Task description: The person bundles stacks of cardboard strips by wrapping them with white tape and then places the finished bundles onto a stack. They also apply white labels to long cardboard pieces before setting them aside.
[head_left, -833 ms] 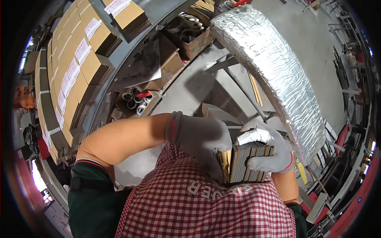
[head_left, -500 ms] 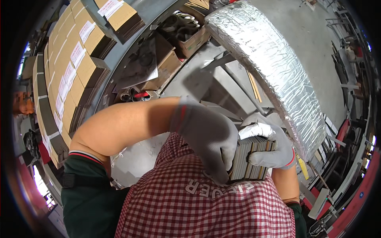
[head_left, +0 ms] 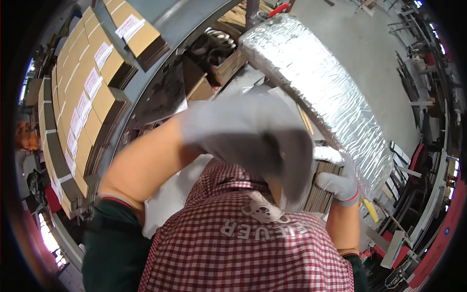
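A stack of thin flat pieces (head_left: 318, 191), grey and brown at their edges like cardboard, is held upright against the front of my checked apron. My right hand (head_left: 340, 181), in a grey glove with white wrapping on a finger, is closed round its right side. My left hand (head_left: 262, 134), also grey-gloved, arches over the stack's left side, its fingers pointing down and smeared by motion. A narrow tan edge shows below the left palm; I cannot tell whether the fingers hold it. The left hand hides part of the stack.
Beyond my hands lies a long padded surface wrapped in silver foil (head_left: 316, 73). Strapped bundles of brown cardboard (head_left: 80, 82) with white labels stand at the left. An open box (head_left: 228, 65) with dark rolls sits farther back, beside the foil-covered surface.
My left hand has risen from the stack's lower left side and now arches across it, blurred. The right hand keeps its grip on the stack. The whole view has shifted slightly.
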Motion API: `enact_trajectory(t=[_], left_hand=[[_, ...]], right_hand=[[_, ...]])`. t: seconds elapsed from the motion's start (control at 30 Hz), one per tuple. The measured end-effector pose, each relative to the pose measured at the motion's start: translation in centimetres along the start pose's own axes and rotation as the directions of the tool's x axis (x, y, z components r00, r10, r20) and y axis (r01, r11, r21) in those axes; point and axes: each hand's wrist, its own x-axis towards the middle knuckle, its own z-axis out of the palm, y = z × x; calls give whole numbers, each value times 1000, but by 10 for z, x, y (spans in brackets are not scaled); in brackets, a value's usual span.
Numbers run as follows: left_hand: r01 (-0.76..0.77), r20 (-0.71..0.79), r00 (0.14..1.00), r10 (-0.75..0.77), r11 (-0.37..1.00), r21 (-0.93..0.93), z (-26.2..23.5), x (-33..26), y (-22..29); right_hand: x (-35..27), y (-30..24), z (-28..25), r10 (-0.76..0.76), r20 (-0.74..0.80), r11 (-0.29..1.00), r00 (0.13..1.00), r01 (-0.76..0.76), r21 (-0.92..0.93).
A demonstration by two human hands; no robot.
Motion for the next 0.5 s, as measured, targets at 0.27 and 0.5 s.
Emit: enact_trajectory(t=[0.27,0.5], left_hand=[[666,-646,678,-351,665,339,95,-48,-48],[596,-721,627,-295,778,200,101,-81,-39]], right_hand=[[14,22,13,-76,-464,990,883,9,-144],[48,14,40,-500,336,456,798,573,-681]])
